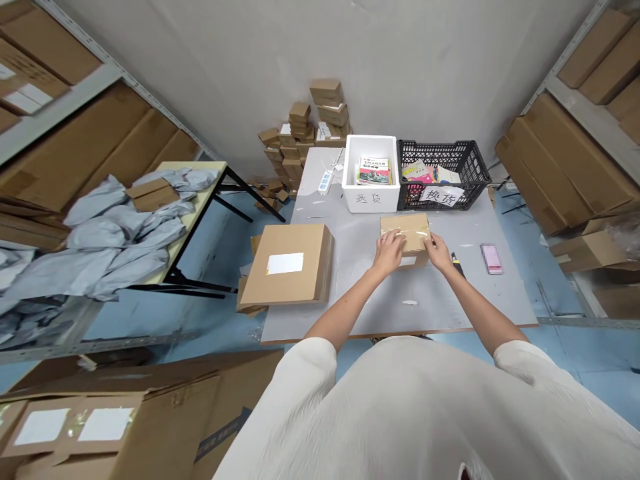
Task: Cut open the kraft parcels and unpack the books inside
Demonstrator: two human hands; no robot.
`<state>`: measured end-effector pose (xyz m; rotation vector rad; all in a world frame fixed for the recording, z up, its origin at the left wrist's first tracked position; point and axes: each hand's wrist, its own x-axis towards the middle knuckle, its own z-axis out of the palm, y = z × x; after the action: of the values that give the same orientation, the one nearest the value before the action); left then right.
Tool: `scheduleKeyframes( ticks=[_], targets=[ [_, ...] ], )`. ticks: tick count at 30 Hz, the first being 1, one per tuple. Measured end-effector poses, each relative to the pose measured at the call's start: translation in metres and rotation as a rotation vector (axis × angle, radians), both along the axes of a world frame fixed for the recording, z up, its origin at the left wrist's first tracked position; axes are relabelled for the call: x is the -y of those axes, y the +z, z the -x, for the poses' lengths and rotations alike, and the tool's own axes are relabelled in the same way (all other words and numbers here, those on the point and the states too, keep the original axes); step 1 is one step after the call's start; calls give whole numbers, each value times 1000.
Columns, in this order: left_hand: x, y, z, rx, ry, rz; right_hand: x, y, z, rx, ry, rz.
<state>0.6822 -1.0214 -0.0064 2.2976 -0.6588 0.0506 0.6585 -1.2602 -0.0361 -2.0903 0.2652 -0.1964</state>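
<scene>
A small cardboard box [413, 230] with clear tape over its top and a white label on its near side stands on the grey table [370, 303]. My left hand [389, 251] rests on the box's left part, fingers bent over the top edge. On the right side, my right hand [438, 253] has its fingers pressed together at the box's corner. A black and yellow cutter [457, 265] lies just right of my right hand. To the left on the table sits a larger closed cardboard box [289, 264] with a white label.
Behind the small box stand a white foam box [371, 199] and a black crate [444, 193], both holding books. A power strip [325, 183] and a pink-screened phone [491, 259] lie on the table. Grey parcels [125, 230] cover a side table at left.
</scene>
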Motion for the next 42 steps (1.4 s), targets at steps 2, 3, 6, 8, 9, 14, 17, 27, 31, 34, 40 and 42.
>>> scheduleKeyframes(
  ticks=[2, 3, 6, 8, 9, 14, 17, 27, 31, 34, 40, 42],
  targets=[
    [7, 13, 1, 3, -50, -6, -12, 2, -5, 19, 41, -59],
    [10, 19, 1, -8, -58, -5, -17, 2, -9, 22, 77, -97],
    [14, 32, 1, -73, 85, -37, -30, -1, -18, 4, 206, -197],
    [10, 36, 1, -114, 212, -78, -32, -9, -22, -23, 230, -201],
    [6, 37, 1, -125, 253, -96, -32, -15, -22, -47, 210, -185],
    [-28, 32, -4, -135, 341, -83, -18, -45, -13, -246, 13, -150],
    [-51, 20, -9, -140, 378, 1, -17, -55, -7, -375, -13, -201],
    [-98, -30, -22, -256, 461, 335, -30, -52, -7, -274, 2, -274],
    [-80, -50, -16, -321, 453, 388, -10, -48, 4, -205, -15, -179],
    [-62, -69, -9, -385, 457, 408, 10, -45, 15, -188, -63, -111],
    [-43, -104, 10, -453, 457, 389, 38, -45, 37, -206, -75, -80],
    [-43, -111, 14, -466, 464, 390, 45, -48, 41, -203, -62, -122]
  ],
)
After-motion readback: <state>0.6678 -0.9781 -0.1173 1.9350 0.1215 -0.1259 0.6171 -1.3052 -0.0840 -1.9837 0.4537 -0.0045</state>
